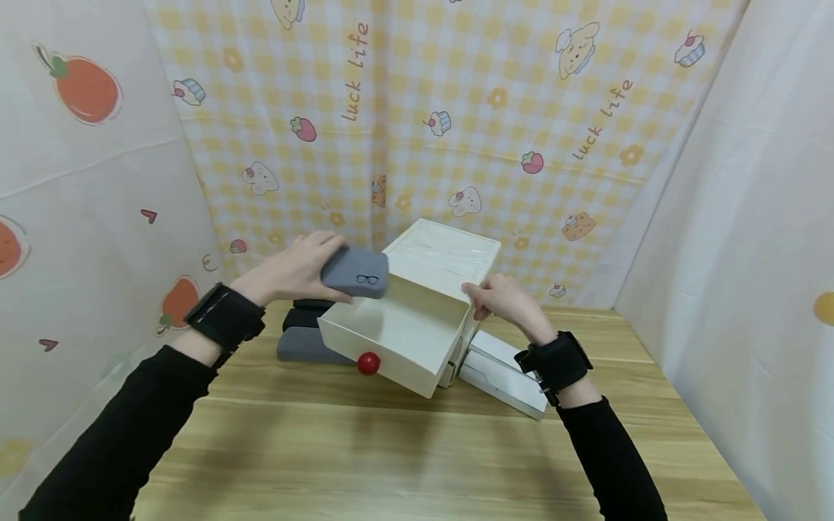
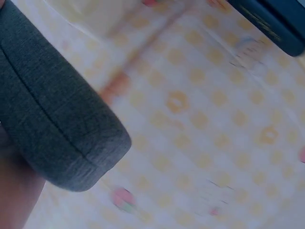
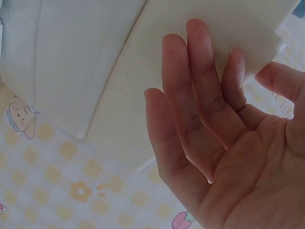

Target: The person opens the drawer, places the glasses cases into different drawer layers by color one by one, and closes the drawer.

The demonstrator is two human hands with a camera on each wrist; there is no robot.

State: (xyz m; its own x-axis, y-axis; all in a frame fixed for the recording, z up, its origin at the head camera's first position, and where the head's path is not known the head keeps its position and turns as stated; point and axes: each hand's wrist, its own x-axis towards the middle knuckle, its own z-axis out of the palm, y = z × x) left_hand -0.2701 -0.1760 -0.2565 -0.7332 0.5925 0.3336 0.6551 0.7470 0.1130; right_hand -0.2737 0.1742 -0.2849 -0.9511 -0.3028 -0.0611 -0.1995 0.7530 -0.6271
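Observation:
My left hand [image 1: 302, 268] grips a grey glasses case [image 1: 355, 272] with a small spectacles mark, holding it above the left side of a pulled-out drawer [image 1: 378, 346]. In the left wrist view the case's grey fabric end [image 2: 62, 109] fills the left side. The white drawer box [image 1: 443, 250] stands at an angle, and its drawer has a red round knob [image 1: 368, 363]. At the box's front right top corner, my right hand [image 1: 504, 300] pinches the edge between thumb and index finger. Its other fingers [image 3: 176, 76] extend along the side in the right wrist view.
Left of the drawer lie another grey case [image 1: 309, 345] and black cases [image 1: 302, 317], partly hidden. White boxlike cases [image 1: 502, 376] lie right of the drawer box. A wooden table [image 1: 326, 456] runs below, with a patterned curtain [image 1: 423, 145] behind.

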